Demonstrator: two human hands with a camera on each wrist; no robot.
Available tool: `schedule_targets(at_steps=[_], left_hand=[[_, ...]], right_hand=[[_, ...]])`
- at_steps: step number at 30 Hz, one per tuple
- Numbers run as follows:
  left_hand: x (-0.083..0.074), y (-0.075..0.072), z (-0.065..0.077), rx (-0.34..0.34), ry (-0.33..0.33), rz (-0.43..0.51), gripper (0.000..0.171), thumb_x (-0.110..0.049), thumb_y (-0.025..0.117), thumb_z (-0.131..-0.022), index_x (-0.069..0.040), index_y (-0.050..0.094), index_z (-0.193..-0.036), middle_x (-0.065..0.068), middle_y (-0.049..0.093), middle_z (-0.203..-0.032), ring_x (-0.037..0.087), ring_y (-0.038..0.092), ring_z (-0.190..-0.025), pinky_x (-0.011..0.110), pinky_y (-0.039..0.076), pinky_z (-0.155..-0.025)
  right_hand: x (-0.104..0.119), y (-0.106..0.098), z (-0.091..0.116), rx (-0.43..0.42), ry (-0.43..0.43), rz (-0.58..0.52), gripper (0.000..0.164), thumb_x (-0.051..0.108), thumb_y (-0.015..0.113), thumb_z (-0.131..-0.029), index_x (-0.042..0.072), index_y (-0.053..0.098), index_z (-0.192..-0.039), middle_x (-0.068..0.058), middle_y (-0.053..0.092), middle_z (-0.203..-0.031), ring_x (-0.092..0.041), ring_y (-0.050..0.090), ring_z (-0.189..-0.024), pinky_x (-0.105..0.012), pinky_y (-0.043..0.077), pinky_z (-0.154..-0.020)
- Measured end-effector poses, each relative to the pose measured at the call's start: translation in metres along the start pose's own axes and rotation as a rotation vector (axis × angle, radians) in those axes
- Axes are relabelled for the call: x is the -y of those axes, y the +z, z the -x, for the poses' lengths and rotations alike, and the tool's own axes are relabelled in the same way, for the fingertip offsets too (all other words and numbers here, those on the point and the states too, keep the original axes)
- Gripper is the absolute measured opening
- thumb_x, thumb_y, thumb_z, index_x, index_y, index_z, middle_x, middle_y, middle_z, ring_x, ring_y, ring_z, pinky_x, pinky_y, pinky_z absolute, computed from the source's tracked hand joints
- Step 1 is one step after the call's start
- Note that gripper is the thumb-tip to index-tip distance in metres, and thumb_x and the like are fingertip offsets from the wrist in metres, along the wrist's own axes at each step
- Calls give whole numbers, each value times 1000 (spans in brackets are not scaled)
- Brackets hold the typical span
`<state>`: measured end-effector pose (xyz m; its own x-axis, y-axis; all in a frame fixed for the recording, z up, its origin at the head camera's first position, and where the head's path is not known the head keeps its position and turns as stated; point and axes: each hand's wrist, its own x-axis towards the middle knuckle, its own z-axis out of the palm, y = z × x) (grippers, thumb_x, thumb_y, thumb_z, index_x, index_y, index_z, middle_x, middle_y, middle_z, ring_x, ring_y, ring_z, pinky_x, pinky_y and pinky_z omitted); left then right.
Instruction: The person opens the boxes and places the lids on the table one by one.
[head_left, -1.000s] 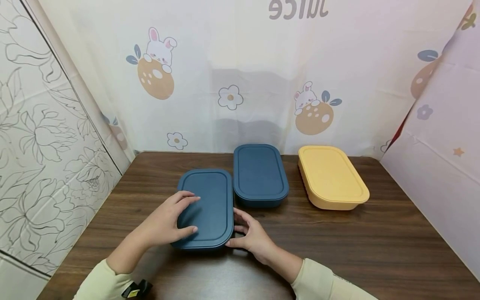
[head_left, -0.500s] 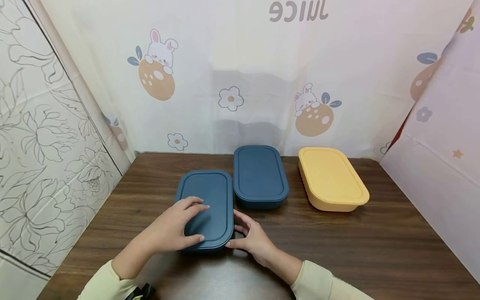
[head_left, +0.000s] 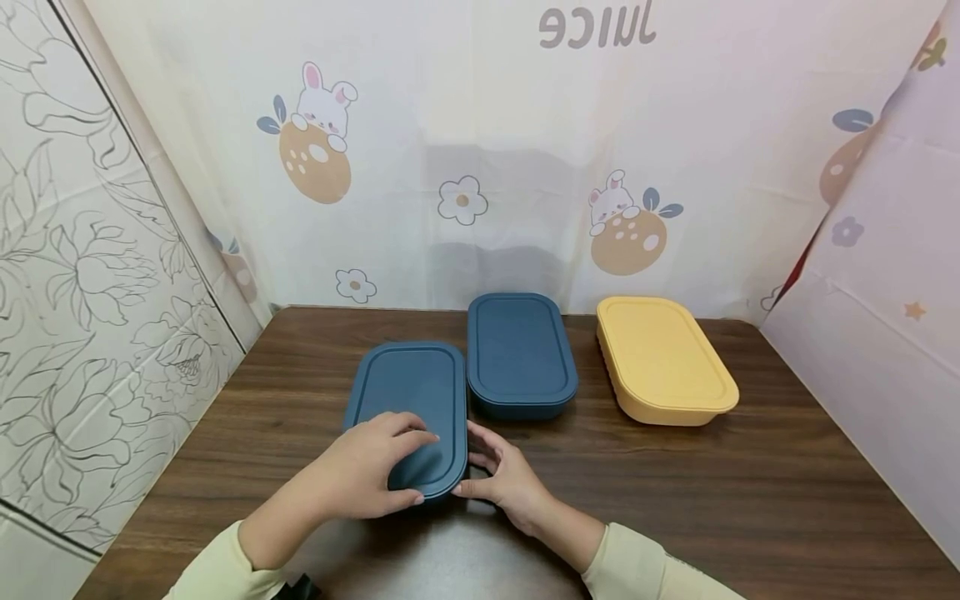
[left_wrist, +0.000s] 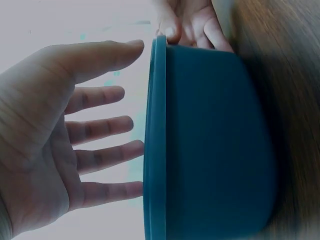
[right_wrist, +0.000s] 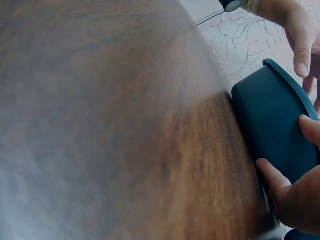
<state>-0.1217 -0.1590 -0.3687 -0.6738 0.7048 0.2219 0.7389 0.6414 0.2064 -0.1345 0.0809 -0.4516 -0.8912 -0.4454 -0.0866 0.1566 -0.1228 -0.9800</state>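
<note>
Blue rectangular lidded container (left_wrist: 215,140), on the tabletop (head_left: 675,492), left of a second blue container (head_left: 519,350) and a yellow container (head_left: 666,354). Left hand (head_left: 367,467): grip spread wide over the lid (head_left: 408,387), contact not discernible. Right hand (head_left: 513,485): grip loosely spread, thumb and fingertips touching the near right corner and side.

Nearest the left hand (head_left: 371,468) and right hand (head_left: 504,483) is a plain dark blue, rounded-rectangular lidded box (head_left: 408,387); beyond the right hand stand a matching dark blue box (head_left: 521,350) and, farther right, a plain yellow rounded-rectangular box (head_left: 663,354). Streaky dark brown grain marks the wooden desk (head_left: 675,500) around both hands. Beyond them, a whitish cloth (head_left: 397,50) carries white rabbits (head_left: 324,108), spotted tan fruits (head_left: 315,167) and grey-blue leaves (head_left: 651,198); left of the left hand, a white panel (head_left: 45,175) has dark floral line drawings (head_left: 93,275).
</note>
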Motion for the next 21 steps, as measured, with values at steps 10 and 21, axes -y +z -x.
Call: schedule_targets(at_steps=[10, 21], left_hand=[[-10, -1, -8, 64, -38, -125, 58, -45, 81, -75, -14, 65, -122, 3, 60, -116, 20, 61, -98, 38, 56, -71], [-21, -2, -16, 208, -87, -223, 57, -45, 83, -73, -15, 66, -118, 6, 61, -114, 22, 61, -87, 37, 54, -61]], right_hand=[[1, -1, -1, 11, -4, -3, 87, -5, 78, -78, 6, 32, -151, -19, 33, -152, -34, 45, -129, -33, 52, -89], [2, 0, 0, 7, 7, -15, 87, -6, 78, -78, 6, 32, -152, -20, 31, -153, -34, 45, -129, -32, 52, -87]])
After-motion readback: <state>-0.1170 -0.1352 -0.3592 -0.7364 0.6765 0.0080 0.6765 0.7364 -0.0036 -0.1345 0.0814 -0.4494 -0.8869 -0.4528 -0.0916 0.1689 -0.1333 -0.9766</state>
